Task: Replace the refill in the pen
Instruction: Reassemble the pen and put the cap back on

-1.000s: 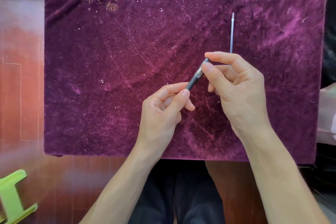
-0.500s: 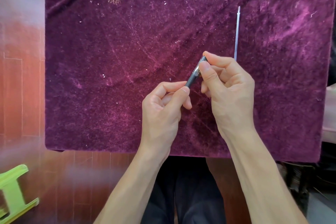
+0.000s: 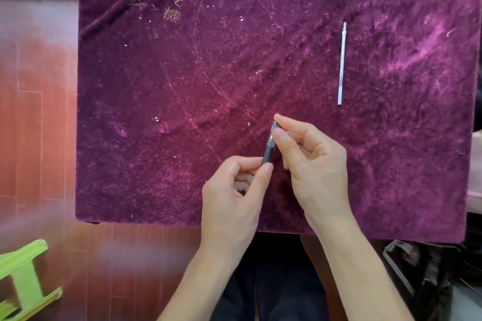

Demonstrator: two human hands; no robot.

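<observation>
A dark pen [image 3: 270,144] is held between both hands above the purple velvet cloth [image 3: 182,112]. My left hand [image 3: 234,195] pinches its lower end between thumb and forefinger; most of the barrel there is hidden by the fingers. My right hand [image 3: 310,164] grips the upper end, where a clear section shows, with thumb and forefinger. A thin whitish refill [image 3: 342,65] lies alone on the cloth, far right of centre, tip pointing away from me, apart from both hands.
The cloth covers a small table whose near edge [image 3: 182,224] runs just behind my wrists. A red-brown wooden floor [image 3: 36,138] lies to the left. A green plastic stool [image 3: 23,284] stands at the lower left; a dark bag [image 3: 422,273] at the lower right.
Both hands with the pen have drawn back toward me and away from the refill, which now lies fully uncovered. The pen stands steeper than before. The view shifted too.
</observation>
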